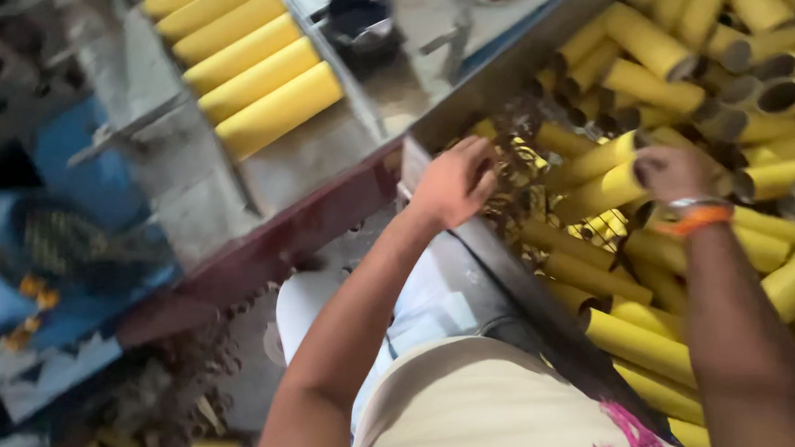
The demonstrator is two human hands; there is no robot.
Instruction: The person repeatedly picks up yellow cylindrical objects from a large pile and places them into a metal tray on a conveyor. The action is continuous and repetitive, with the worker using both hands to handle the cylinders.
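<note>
The right hand (pixel 672 171) has its fingers clamped on a yellow tube (pixel 597 194) atop the heap in the bin (pixel 506 263) at right. The left hand (pixel 454 183), fingers curled together, rests at the bin's near-left edge. The tube looks light, stiff and crushable, best gripped mid-length.

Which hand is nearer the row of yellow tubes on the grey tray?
Left. The left hand is just right of the row; the right hand reaches farther right, over the bin.
</note>
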